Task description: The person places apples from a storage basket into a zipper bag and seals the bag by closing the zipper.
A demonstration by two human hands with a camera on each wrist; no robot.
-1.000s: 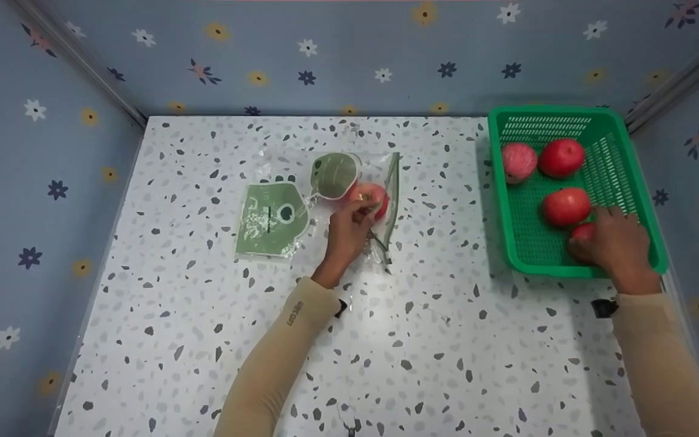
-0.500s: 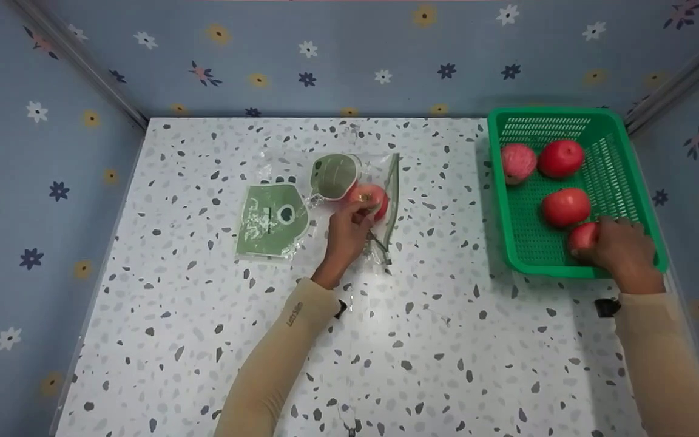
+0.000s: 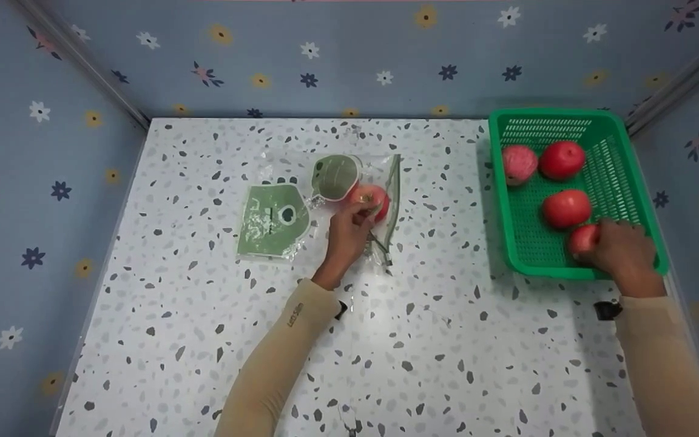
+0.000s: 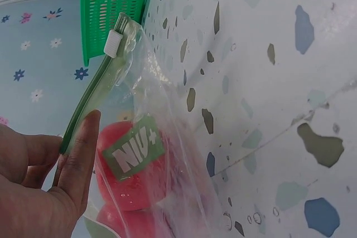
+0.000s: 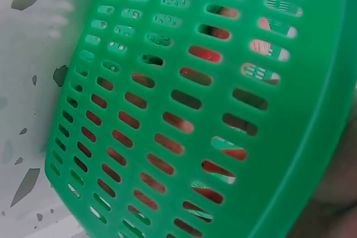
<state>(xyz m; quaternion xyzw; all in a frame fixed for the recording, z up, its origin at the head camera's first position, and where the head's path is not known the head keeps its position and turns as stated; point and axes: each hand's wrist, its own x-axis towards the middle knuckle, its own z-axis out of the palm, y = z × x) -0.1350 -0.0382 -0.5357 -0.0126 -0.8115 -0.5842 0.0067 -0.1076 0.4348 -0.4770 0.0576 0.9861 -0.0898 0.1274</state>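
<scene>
My left hand pinches the green zip edge of a clear plastic zip bag printed with green shapes, lying on the table. In the left wrist view, thumb and fingers hold that zip strip, with a white slider farther along it. Red apples show through the film. Inside the green basket, my right hand grips a red apple at the near right corner. Its fingers are partly hidden; the right wrist view shows mostly the basket's slotted wall.
Three other fruits share the basket: a red apple beside the gripped one, another red apple at the back and a paler pink one at the left wall. Flower-patterned panels enclose the speckled table.
My right hand has shifted slightly right and toward me, so more of the gripped apple shows. The left hand and bag stay in place.
</scene>
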